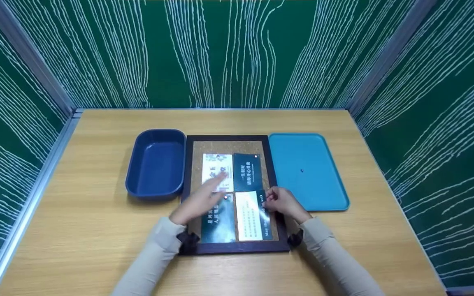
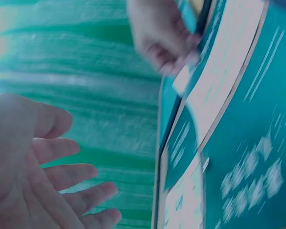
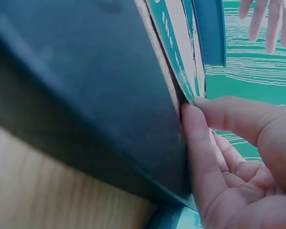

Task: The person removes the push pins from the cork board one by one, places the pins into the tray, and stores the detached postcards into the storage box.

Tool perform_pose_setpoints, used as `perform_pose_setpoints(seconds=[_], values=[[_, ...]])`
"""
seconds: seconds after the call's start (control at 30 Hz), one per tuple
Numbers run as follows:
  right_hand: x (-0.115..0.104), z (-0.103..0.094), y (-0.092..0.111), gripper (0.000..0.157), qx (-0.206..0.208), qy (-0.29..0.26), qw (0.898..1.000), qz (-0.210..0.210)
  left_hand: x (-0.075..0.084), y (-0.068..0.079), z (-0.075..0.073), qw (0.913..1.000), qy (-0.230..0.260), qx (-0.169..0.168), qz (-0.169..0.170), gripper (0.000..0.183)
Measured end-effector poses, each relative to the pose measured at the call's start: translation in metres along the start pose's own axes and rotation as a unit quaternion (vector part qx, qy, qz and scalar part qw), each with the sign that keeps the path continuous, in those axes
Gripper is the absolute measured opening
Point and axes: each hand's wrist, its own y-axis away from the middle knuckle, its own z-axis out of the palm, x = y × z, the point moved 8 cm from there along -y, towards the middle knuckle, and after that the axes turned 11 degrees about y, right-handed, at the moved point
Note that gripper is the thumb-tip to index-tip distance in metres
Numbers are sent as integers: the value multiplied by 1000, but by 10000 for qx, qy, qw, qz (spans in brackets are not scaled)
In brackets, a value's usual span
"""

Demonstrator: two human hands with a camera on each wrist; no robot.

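A dark-framed cork board (image 1: 232, 146) bears several printed cards in two rows. My right hand (image 1: 280, 201) pinches the upper right corner of the white-and-green card (image 1: 248, 220) between thumb and index finger; in the right wrist view that card's edge (image 3: 169, 45) lifts slightly off the cork. My left hand (image 1: 202, 200), fingers spread and holding nothing, hovers over the board's left side. Near it lie the dark green card (image 1: 216, 228), with a pushpin (image 1: 226, 197) at its top, and a white patterned card (image 1: 208, 168). A second green card (image 1: 247, 172) is pinned at upper right.
Against the board's left side stands a deep navy-blue bin (image 1: 156, 164). A flat light-blue tray (image 1: 323, 189) lies along its right side, with one small pin (image 1: 302, 170) on it. Green walls with white lines enclose the wooden table (image 1: 76, 246) behind and on both sides.
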Motion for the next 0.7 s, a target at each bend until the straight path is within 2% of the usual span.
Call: perform_pose_setpoints(seconds=[0.13, 0.33, 0.5, 0.7], values=[[0, -1, -1, 20, 48, 87, 9999, -54, -8, 2, -41, 9968, 400, 690, 103, 51], [1, -1, -2, 20, 57, 113, 9999, 17, -27, 15, -97, 9850, 797, 1531, 51, 48], [3, 0, -3, 21, -27, -24, 9998, 176, -48, 32, -135, 9721, 1088, 2052, -335, 48], [4, 2, -3, 21, -182, -272, 9993, 204, -77, 52, -170, 9497, 1466, 2680, -693, 48]])
